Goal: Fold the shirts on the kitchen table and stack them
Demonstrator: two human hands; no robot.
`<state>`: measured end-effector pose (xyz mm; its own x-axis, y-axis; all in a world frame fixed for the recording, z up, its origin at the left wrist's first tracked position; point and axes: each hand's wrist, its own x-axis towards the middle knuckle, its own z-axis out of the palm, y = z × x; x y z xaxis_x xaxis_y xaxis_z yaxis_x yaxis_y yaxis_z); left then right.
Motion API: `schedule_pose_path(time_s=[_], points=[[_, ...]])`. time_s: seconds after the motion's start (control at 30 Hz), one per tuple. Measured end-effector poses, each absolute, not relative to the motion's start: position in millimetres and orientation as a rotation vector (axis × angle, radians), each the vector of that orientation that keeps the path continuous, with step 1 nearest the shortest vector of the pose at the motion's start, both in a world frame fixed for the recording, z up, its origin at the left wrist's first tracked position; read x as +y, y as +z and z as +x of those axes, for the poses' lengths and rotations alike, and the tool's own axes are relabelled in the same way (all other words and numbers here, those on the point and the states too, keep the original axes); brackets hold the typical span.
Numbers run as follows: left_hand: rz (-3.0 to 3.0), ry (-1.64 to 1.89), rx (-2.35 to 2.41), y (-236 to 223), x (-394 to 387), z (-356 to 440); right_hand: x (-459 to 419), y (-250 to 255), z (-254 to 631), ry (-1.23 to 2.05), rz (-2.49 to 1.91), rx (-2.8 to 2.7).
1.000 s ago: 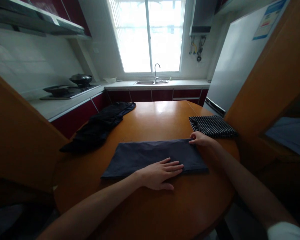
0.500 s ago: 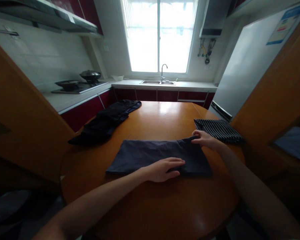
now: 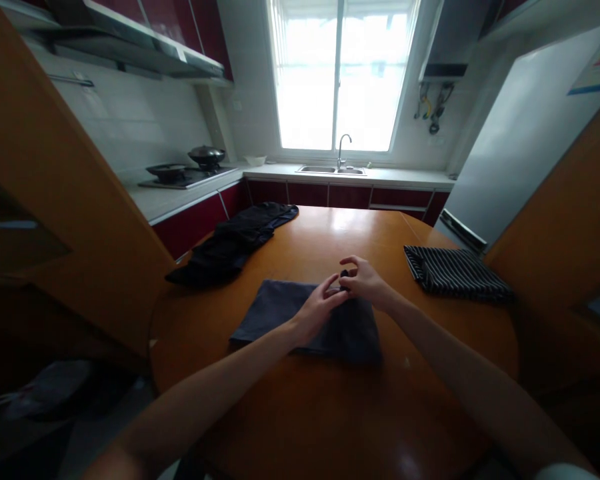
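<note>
A folded blue-grey cloth garment [image 3: 275, 310] lies on the round wooden table [image 3: 340, 413]; its exact kind is not clear. My right hand [image 3: 367, 283] pinches the far edge of its right part, which is lifted and drawn over toward the middle. Close beside it, my left hand [image 3: 320, 308] rests over the garment with the fingers stretched and the thumb apart, its fingertips almost meeting my right fingers. Part of the cloth is hidden under both hands.
Dark crumpled clothing [image 3: 235, 243] lies at the table's back left. A folded black-and-white striped garment [image 3: 457, 273] sits at the right. Beyond the table are a counter with a sink [image 3: 317, 170], a stove with pans [image 3: 207, 157] and a fridge [image 3: 520, 127].
My right hand has carried the garment's right edge leftward, so the cloth is now narrower. My left hand has moved up closer to it. The view has shifted slightly left.
</note>
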<state>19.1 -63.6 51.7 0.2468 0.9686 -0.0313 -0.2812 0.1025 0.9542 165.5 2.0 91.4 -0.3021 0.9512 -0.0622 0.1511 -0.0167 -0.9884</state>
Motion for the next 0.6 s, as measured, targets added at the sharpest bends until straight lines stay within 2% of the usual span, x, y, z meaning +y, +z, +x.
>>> schedule_pose_path(time_s=[0.17, 0.23, 0.33, 0.4, 0.6], points=[[1.042, 1.169, 0.895, 48, -57, 3, 11, 85, 159, 1.596, -1.054, -1.51], [1.094, 1.159, 0.908, 48, -55, 0, 17, 82, 168, 1.489, -1.036, -1.56], [1.354, 1.134, 0.979, 53, -55, -2, 27, 73, 185, 1.059, -1.046, -1.674], [1.549, 1.105, 1.082, 59, -55, -3, 32, 62, 194, 0.886, -1.024, -1.72], [1.835, 0.98, 1.166, 70, -56, -7, 35, 25, 201, 0.975, -0.962, -1.722]])
